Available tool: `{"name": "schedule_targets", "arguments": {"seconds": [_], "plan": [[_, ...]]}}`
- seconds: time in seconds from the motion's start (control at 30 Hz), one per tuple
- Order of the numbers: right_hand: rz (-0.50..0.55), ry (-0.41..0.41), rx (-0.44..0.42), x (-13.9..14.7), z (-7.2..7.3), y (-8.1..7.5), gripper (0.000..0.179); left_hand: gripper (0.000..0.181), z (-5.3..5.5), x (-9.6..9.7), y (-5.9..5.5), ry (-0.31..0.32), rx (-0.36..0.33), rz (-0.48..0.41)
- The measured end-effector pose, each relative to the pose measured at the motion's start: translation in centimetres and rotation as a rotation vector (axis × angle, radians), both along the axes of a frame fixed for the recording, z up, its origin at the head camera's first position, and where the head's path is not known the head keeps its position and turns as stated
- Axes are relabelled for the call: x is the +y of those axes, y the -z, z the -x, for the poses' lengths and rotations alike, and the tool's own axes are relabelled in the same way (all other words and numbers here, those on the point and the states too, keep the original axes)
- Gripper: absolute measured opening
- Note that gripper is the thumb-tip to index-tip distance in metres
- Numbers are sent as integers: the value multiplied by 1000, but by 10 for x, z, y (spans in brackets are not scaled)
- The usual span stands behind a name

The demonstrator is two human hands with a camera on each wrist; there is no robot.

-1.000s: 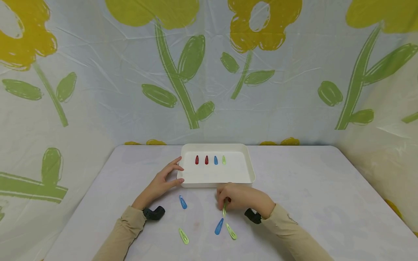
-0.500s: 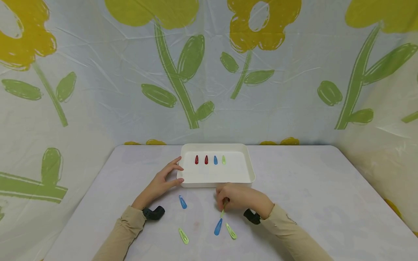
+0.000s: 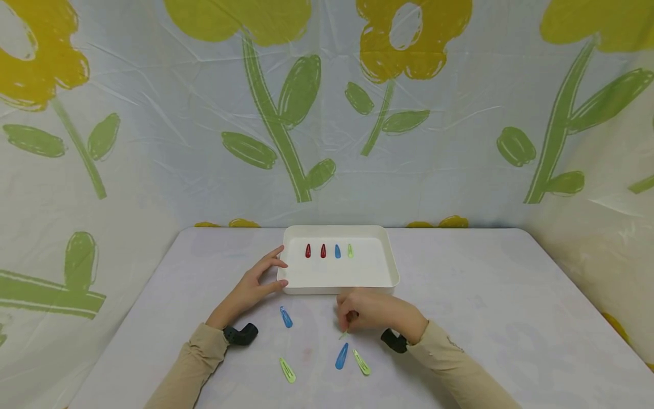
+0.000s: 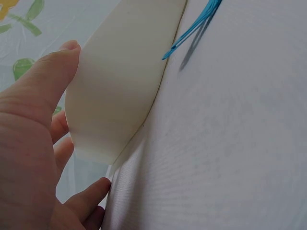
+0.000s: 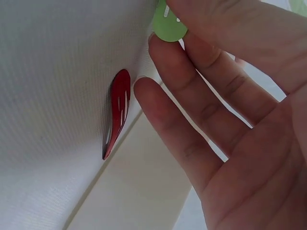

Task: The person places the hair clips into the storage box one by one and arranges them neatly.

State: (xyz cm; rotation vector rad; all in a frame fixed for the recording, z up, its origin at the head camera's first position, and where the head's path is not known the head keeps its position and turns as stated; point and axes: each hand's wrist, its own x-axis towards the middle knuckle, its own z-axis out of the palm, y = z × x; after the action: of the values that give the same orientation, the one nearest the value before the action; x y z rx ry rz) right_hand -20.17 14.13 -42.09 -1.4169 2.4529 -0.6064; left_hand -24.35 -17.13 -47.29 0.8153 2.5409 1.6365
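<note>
My right hand [image 3: 375, 309] pinches a light green snap hair clip [image 5: 169, 26] between thumb and fingers, low in front of the tray. Its other fingers spread out in the right wrist view, one fingertip beside a red hair clip [image 5: 121, 105] on the table; in the head view that clip is hidden. Just below this hand lie a blue hair clip [image 3: 342, 356] and a green one [image 3: 361, 362]. At the left end of the white tray [image 3: 337, 290], my left hand [image 3: 252, 287] touches the rim with thumb and spread fingers.
Inside the tray, two red clips [image 3: 323, 250], a blue clip [image 3: 337, 251] and a green clip [image 3: 349, 250] form a row. Another blue clip [image 3: 286, 317] and green clip [image 3: 287, 370] lie on the table's left front. A flowered sheet [image 3: 434, 170] hangs behind.
The green clip in my right hand has drawn up and away from the blue clip below it and turned, showing less of itself. My right hand has shifted slightly left; the left hand stays still.
</note>
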Motion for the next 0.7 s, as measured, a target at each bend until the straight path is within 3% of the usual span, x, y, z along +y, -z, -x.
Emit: {"name": "schedule_targets", "arguments": {"seconds": [0.3,0.7], "plan": [[13,22,-5,-1,1,0,20,36,11,-6,16,1,17,23],[43,28,-7,-1,2,-4,18,36,11,-7,16,4,15,21]]}}
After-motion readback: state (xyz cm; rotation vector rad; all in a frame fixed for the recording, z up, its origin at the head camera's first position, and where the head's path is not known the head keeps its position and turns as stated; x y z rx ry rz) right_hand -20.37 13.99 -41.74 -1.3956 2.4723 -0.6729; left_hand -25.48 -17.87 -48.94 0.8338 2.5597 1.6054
